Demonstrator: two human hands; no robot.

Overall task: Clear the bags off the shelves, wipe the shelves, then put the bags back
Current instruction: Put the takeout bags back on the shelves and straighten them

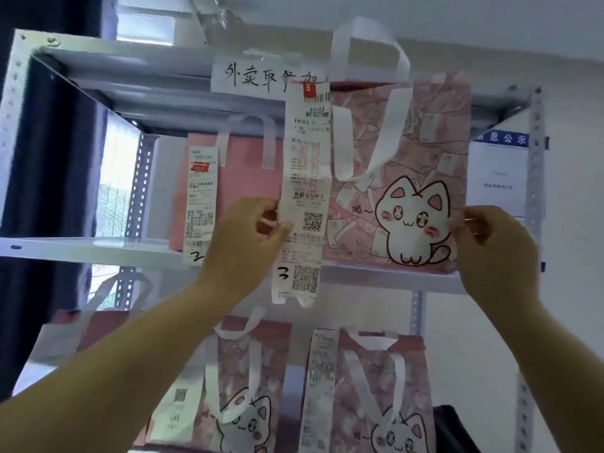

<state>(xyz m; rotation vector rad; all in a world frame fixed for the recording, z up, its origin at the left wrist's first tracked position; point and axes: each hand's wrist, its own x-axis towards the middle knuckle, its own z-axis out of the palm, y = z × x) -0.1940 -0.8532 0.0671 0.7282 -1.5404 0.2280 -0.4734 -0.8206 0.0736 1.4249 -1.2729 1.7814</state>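
Head view: L hand [251, 230] grip pinches left side, R hand [490, 246] grip right side, of pink cat-print fabric tote bag [398, 178] at front edge, right end, of grey metal shelf [98, 251]; risk: long white paper receipt [305, 191] dangling there may snag/tear, or bag tips fwd.

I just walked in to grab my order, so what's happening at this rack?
A person holds a pink cat bag by both sides at the upper shelf: the left hand pinches the edge beside its long receipt, the right hand grips the opposite edge. Another pink bag stands on that shelf to its left, and more cat bags sit below. Whether the held bag is coming off or going back cannot be told.
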